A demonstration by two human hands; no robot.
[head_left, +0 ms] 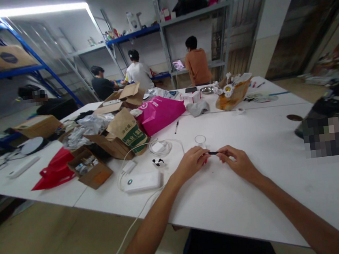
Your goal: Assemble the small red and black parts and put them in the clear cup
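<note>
Pinched at either end by our left hand [193, 161] and right hand [236, 162], the black stick [213, 153] spans their gap over the table [265, 132]: taken up, not yet released; what remains we cannot tell

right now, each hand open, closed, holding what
Left hand: closed, pinching one end of a thin black object.
Right hand: closed, pinching its other end.

L hand [192, 160] nr R hand [237, 160], pinch grips
</note>
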